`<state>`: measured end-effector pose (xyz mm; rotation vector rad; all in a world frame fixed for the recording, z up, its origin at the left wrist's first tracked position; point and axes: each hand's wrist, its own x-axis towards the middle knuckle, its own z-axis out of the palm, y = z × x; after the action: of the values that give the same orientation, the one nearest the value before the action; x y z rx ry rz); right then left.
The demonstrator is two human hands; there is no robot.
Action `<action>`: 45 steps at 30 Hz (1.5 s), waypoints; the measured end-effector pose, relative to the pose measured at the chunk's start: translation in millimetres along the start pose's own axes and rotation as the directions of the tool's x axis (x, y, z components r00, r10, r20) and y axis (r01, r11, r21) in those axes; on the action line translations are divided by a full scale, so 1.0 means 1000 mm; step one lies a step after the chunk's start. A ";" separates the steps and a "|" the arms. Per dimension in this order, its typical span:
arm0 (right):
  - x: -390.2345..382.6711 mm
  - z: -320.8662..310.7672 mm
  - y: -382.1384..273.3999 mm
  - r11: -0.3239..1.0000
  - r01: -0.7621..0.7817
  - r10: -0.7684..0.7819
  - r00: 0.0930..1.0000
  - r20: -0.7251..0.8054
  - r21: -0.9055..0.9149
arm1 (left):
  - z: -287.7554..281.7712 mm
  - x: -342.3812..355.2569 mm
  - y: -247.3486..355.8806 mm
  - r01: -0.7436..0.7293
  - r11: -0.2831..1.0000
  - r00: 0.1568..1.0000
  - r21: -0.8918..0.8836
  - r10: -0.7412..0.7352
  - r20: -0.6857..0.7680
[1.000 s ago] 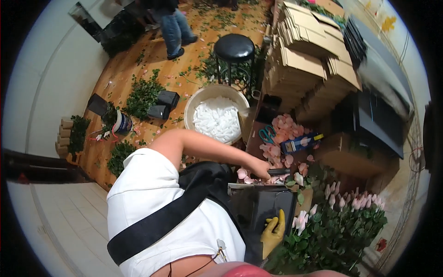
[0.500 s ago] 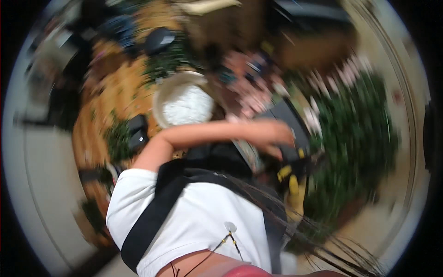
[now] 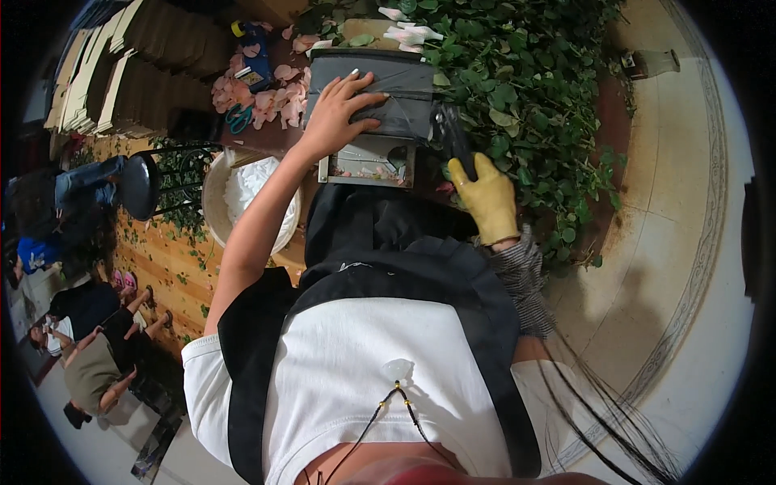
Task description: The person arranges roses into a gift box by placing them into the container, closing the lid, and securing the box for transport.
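Note:
My left hand (image 3: 343,109), bare, lies with fingers spread on a dark grey flat surface (image 3: 408,77) on the table in front of me. My right hand (image 3: 485,198) wears a yellow glove and is closed around a black hand tool (image 3: 457,141). The tool points up and away, beside the right edge of the grey surface; its exact kind is unclear. Below that surface is a shallow metal-edged tray (image 3: 411,171) holding petals and scraps. White-and-pink wrapped flower heads (image 3: 412,34) lie just beyond the grey surface. Leafy green stems (image 3: 517,105) are heaped to the right.
Pink petals (image 3: 275,105), teal-handled scissors (image 3: 239,119) and a blue object (image 3: 255,61) lie left of the grey surface. A round bin (image 3: 217,214) holds white material. Farther left are stacked cardboard sheets (image 3: 149,69), a black stool (image 3: 139,187) and people (image 3: 101,368). A glass (image 3: 651,63) stands far right.
The view has turned and sharpened. My left arm, stretched across to the right before, now reaches forward with the hand on the grey surface. My gloved right hand with the black tool shows clearly.

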<state>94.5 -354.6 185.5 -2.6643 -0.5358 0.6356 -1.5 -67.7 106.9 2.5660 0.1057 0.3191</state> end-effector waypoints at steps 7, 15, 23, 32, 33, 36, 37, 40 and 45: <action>0.037 -0.024 -0.012 0.909 0.300 -0.265 0.952 0.156 -0.289 | 0.004 0.001 -0.005 0.038 0.992 0.999 0.117 -0.036 -0.018; 0.100 0.005 0.012 0.904 -0.147 -0.194 0.695 0.692 0.401 | 0.009 0.001 0.003 0.058 0.990 0.997 0.127 -0.050 -0.062; 0.109 0.008 0.009 0.916 -0.021 -0.301 0.622 0.723 0.400 | 0.008 -0.001 -0.004 0.087 0.989 0.996 0.120 -0.087 -0.003; 0.069 0.017 0.013 0.684 -0.116 -0.304 0.853 0.425 0.720 | -0.012 -0.009 0.006 0.098 0.896 0.945 -0.433 -0.220 -0.242; 0.071 0.006 0.019 0.740 -0.163 -0.282 0.805 0.521 0.653 | -0.020 -0.025 0.012 0.106 0.874 0.885 -0.474 -0.300 -0.356; 0.026 -0.025 0.012 0.574 -0.238 -0.390 0.762 0.517 0.784 | -0.043 -0.090 0.027 0.369 0.746 0.782 -0.554 -0.572 -0.249; 0.026 -0.026 0.015 0.648 -0.268 -0.395 0.682 0.615 0.713 | -0.043 -0.107 0.035 0.438 0.597 0.746 -0.672 -0.659 -0.098; 0.000 0.022 -0.032 0.764 -0.207 -0.371 0.634 0.678 0.611 | -0.023 -0.122 0.063 0.504 0.557 0.821 -0.661 -0.546 0.167; 0.007 0.133 -0.112 0.781 0.615 -0.576 0.647 0.499 0.105 | -0.007 -0.154 0.038 0.487 0.568 0.729 -0.664 -0.683 -0.050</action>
<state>4.2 -222.0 118.4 -2.1228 -1.5371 1.1085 -151.9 -118.0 101.8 1.6663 0.8363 0.3965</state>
